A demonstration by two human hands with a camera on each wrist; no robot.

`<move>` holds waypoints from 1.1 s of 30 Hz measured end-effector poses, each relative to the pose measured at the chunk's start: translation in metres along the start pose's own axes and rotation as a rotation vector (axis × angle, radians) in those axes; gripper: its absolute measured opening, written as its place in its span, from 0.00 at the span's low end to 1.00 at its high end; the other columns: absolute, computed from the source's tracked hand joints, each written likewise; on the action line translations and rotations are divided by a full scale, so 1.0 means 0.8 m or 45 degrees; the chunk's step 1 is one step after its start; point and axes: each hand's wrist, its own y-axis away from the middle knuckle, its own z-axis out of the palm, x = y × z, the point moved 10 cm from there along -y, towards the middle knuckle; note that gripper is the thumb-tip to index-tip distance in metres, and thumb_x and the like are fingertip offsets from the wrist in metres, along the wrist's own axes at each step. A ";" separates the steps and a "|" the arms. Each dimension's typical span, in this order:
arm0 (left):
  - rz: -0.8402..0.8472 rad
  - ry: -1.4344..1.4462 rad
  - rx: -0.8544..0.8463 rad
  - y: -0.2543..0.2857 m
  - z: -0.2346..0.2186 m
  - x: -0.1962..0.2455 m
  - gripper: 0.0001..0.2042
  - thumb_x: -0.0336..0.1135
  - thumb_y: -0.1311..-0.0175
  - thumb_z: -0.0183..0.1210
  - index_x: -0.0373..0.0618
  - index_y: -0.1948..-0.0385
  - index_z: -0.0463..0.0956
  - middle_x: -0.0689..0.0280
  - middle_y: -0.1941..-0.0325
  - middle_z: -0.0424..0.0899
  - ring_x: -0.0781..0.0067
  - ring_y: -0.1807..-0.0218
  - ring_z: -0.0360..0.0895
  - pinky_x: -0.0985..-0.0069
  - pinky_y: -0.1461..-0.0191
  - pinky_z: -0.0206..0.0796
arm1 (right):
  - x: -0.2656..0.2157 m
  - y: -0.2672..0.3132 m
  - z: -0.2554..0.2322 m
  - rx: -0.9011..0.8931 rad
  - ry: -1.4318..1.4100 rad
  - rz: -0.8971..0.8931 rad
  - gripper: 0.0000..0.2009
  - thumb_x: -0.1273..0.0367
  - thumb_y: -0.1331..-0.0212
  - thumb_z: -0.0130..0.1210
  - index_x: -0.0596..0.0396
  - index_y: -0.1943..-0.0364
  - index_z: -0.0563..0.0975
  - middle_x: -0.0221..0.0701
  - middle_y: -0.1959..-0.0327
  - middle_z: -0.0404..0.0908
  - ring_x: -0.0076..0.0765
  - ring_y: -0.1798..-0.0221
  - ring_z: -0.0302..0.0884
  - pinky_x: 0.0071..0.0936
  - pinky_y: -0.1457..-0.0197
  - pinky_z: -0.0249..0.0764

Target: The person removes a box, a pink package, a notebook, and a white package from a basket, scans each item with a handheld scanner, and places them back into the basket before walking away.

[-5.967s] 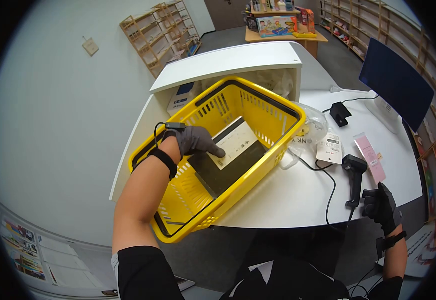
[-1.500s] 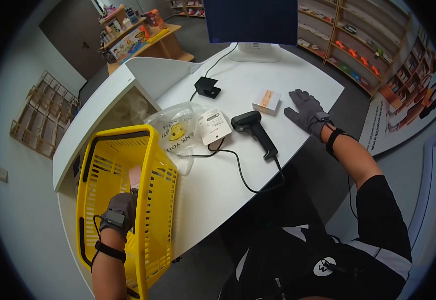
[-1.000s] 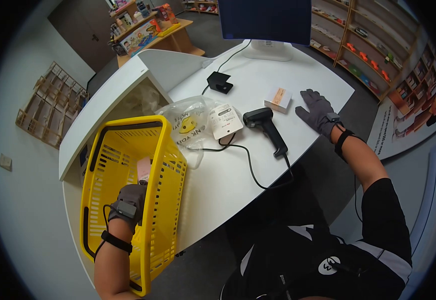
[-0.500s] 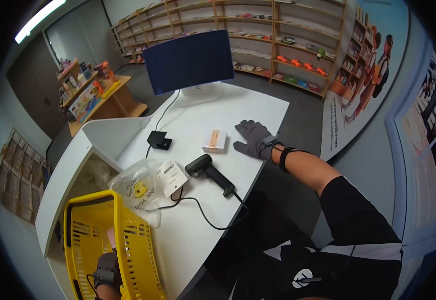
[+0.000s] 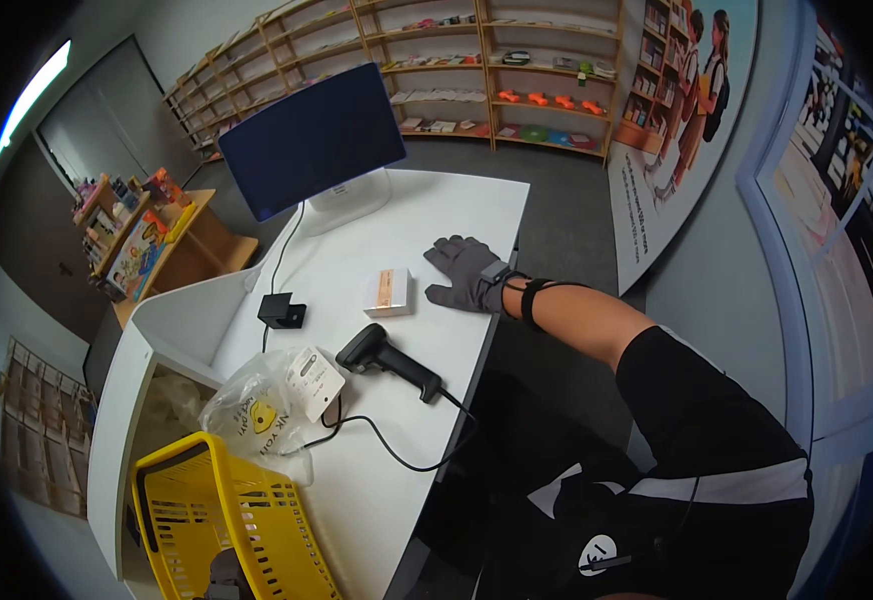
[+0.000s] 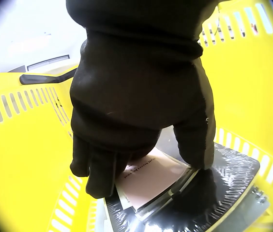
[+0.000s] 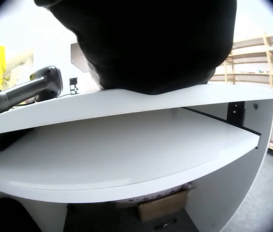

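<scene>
My gloved left hand [image 5: 227,575] is down inside the yellow shopping basket [image 5: 269,510], mostly cut off by the bottom of the head view. In the left wrist view its thumb and fingers straddle a flat pink box [image 6: 153,181], gripping it at the edges. Under the pink box lies a black item in shiny clear wrap [image 6: 233,169]. My gloved right hand [image 5: 467,275] rests flat on the white counter [image 5: 457,200] with fingers spread. Just left of it sits a small white box with an orange label [image 5: 389,293].
A black barcode scanner [image 5: 387,360] lies on the counter, its cable looping toward the front edge. Beside the basket are a clear plastic bag [image 5: 247,405] and a white card [image 5: 315,383]. A black stand [image 5: 282,311] and a monitor [image 5: 317,140] stand farther back.
The pink box has gone from the counter into the basket with my left hand. My right hand has opened flat on the counter, and a white box now lies there. The head view has turned right.
</scene>
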 end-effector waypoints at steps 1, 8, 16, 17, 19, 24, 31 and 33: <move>0.009 -0.016 -0.006 -0.005 -0.001 0.003 0.17 0.47 0.28 0.61 0.41 0.58 0.89 0.45 0.59 0.92 0.36 0.56 0.90 0.49 0.54 0.81 | 0.000 -0.001 0.001 0.000 -0.006 -0.001 0.45 0.38 0.27 0.52 0.54 0.15 0.66 0.52 0.12 0.62 0.62 0.10 0.58 0.50 0.08 0.56; 0.013 -0.077 -0.062 -0.006 0.019 0.020 0.17 0.46 0.29 0.60 0.41 0.58 0.90 0.45 0.58 0.92 0.37 0.55 0.90 0.49 0.52 0.81 | 0.006 -0.003 0.002 -0.001 -0.072 -0.020 0.47 0.36 0.28 0.53 0.55 0.15 0.65 0.52 0.12 0.63 0.62 0.11 0.59 0.49 0.08 0.54; -0.273 -0.091 -0.175 0.137 0.050 -0.010 0.17 0.46 0.29 0.60 0.42 0.58 0.90 0.45 0.57 0.93 0.38 0.53 0.91 0.50 0.50 0.82 | -0.031 -0.035 -0.025 0.022 -0.469 -0.128 0.53 0.39 0.40 0.68 0.47 0.13 0.64 0.56 0.13 0.62 0.59 0.13 0.64 0.43 0.09 0.60; -0.279 -0.099 -0.184 0.139 0.049 -0.008 0.17 0.45 0.29 0.60 0.42 0.58 0.91 0.45 0.56 0.93 0.38 0.53 0.91 0.50 0.49 0.83 | -0.045 -0.032 -0.034 0.015 -0.477 -0.145 0.53 0.39 0.40 0.68 0.47 0.13 0.64 0.56 0.13 0.62 0.59 0.13 0.64 0.43 0.09 0.60; -0.296 -0.110 -0.198 0.145 0.046 -0.003 0.17 0.45 0.29 0.59 0.42 0.58 0.91 0.45 0.56 0.93 0.38 0.53 0.91 0.50 0.49 0.83 | -0.077 -0.032 -0.036 -0.135 -0.275 -0.151 0.54 0.43 0.45 0.71 0.46 0.12 0.63 0.56 0.14 0.64 0.60 0.15 0.68 0.41 0.11 0.63; -0.411 -0.117 -0.196 0.177 0.032 -0.002 0.17 0.45 0.29 0.59 0.42 0.58 0.91 0.46 0.55 0.93 0.39 0.52 0.91 0.50 0.47 0.83 | -0.101 -0.056 -0.006 -0.152 -0.250 -0.225 0.56 0.50 0.52 0.72 0.44 0.12 0.63 0.57 0.18 0.70 0.60 0.21 0.76 0.39 0.17 0.71; -0.581 -0.066 -0.340 0.197 0.006 -0.005 0.20 0.51 0.33 0.62 0.46 0.55 0.93 0.47 0.52 0.93 0.40 0.48 0.91 0.52 0.42 0.83 | -0.101 -0.051 -0.026 -0.117 -0.272 -0.065 0.58 0.53 0.60 0.74 0.45 0.14 0.66 0.52 0.35 0.85 0.57 0.34 0.85 0.41 0.29 0.82; -0.469 -0.084 -0.290 0.192 0.001 -0.002 0.20 0.53 0.34 0.65 0.48 0.53 0.92 0.49 0.58 0.94 0.38 0.53 0.91 0.51 0.47 0.83 | -0.083 -0.059 -0.032 -0.001 -0.291 -0.050 0.59 0.52 0.61 0.75 0.50 0.15 0.68 0.53 0.35 0.85 0.58 0.35 0.86 0.42 0.29 0.82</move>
